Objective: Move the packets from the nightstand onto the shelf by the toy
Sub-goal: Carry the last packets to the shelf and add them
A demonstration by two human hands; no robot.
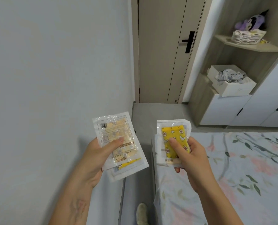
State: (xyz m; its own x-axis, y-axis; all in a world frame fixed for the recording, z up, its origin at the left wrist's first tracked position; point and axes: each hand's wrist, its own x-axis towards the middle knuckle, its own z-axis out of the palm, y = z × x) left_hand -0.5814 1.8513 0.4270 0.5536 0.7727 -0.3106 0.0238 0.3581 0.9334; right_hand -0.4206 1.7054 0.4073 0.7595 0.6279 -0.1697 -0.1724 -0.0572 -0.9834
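Note:
My left hand (pixel 96 158) grips a small stack of clear plastic packets (pixel 117 137) with pale yellow hand-warmer pads inside, thumb pressed on top. My right hand (pixel 191 159) holds another stack of packets (pixel 174 140); the top one shows a bright yellow pad with stars and moons. Both stacks are held in the air at chest height, above the gap between wall and bed. A purple plush toy (pixel 252 21) sits on the upper shelf (pixel 248 46) at the top right, behind a white patterned pack (pixel 247 37). The nightstand is not in view.
A closed door with a black handle (pixel 189 41) stands straight ahead. The open shelving unit's lower shelf holds a white box with crumpled cloth (pixel 230 78). White cabinet doors (pixel 232 111) are below. A bed with a floral sheet (pixel 232 168) lies to the right; a grey wall (pixel 53 62) to the left.

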